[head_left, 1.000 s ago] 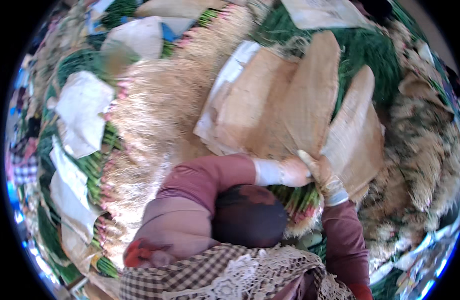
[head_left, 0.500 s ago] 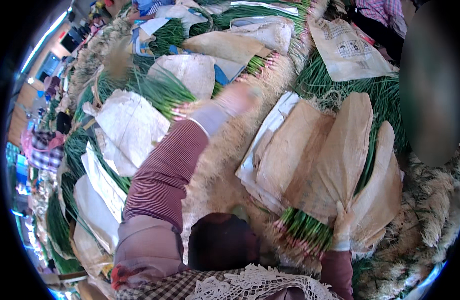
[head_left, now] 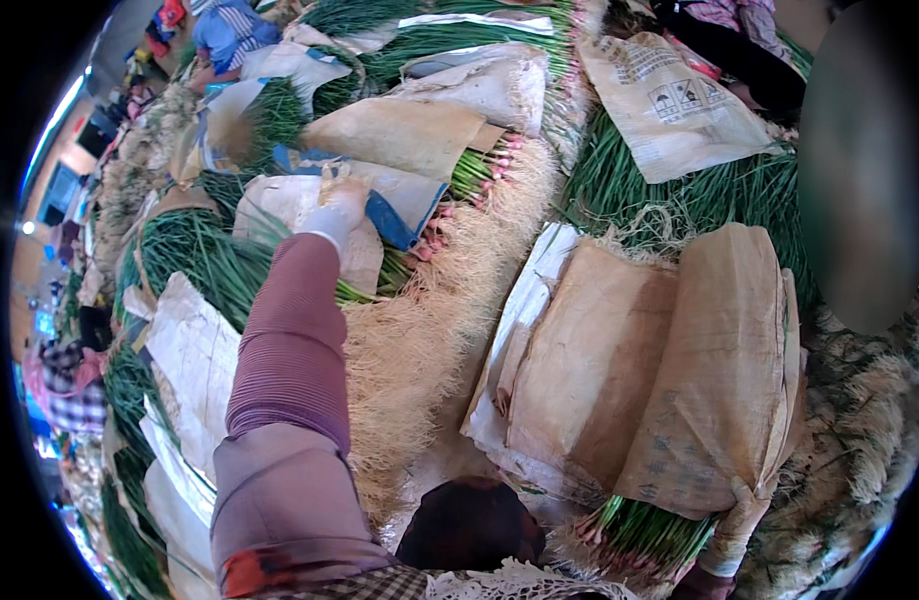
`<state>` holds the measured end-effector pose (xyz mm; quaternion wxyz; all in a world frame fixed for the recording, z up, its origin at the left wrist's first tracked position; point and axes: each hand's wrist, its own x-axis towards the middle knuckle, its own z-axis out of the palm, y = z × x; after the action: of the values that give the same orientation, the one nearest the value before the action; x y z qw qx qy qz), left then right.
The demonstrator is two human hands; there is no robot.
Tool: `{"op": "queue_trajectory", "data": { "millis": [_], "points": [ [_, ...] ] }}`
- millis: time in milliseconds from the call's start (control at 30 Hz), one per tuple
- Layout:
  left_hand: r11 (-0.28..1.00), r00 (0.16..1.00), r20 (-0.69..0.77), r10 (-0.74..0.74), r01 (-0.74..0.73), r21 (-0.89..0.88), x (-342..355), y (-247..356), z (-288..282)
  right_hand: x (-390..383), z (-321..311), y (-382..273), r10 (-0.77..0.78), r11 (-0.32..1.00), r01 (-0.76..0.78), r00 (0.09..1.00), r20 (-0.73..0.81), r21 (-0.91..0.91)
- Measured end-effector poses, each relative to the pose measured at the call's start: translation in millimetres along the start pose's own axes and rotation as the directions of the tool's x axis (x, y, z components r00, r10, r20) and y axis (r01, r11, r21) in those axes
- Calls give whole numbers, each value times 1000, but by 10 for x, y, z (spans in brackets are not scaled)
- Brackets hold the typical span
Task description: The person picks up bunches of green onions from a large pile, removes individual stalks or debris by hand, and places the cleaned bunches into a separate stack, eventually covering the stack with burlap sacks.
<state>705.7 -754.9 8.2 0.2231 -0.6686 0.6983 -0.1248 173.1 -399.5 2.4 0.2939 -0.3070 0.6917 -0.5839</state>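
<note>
My left hand (head_left: pixel 338 208), in a pale glove with a white cuff, reaches over a whitish sack sheet (head_left: pixel 280 200). Beside it lies a blue-edged sheet (head_left: pixel 405 190), with spring onions (head_left: pixel 392 268) showing below. The left fingers are too indistinct to read. Low on the right, my gloved right hand (head_left: pixel 740 525) is closed on the lower edge of a brown sack sheet (head_left: pixel 695 385). That sheet lies folded over a bundle of spring onions (head_left: pixel 645 535), whose pinkish stem ends stick out beneath. Another brown flap (head_left: pixel 590 350) spreads to its left.
A thick band of pale roots (head_left: pixel 410 390) runs up the middle. Long green leaves (head_left: pixel 670 195) and a printed sack (head_left: pixel 685 100) lie beyond the brown sheet. A dark rounded thing (head_left: pixel 470 525) is at the lower middle. Other people (head_left: pixel 235 35) sit at the far side.
My left hand has moved left, from near the bulbs to over the whitish sheet. My right hand has shifted down and right, and the brown sheet has come down flatter. The view has shifted too.
</note>
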Motion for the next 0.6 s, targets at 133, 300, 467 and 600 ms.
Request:
{"op": "queue_trajectory", "data": {
  "millis": [133,300,467,600],
  "points": [
    [995,995,-90,47,-54,-83,-334,-304,-59,-10,123,-478,-8,999,11,997,74,-40],
    [994,997,-71,15,-23,-110,-1307,-668,-104,3,797,-1467,-222,974,225,966,132,-12],
    [971,995,81,55,-35,-238,-2117,-722,69,-59,1434,-2205,-421,906,412,867,267,92],
    [904,1000,-5,-6,3,-428,-2377,-764,392,-123,2157,-2835,-604,787,595,688,402,165]
  ]
}}
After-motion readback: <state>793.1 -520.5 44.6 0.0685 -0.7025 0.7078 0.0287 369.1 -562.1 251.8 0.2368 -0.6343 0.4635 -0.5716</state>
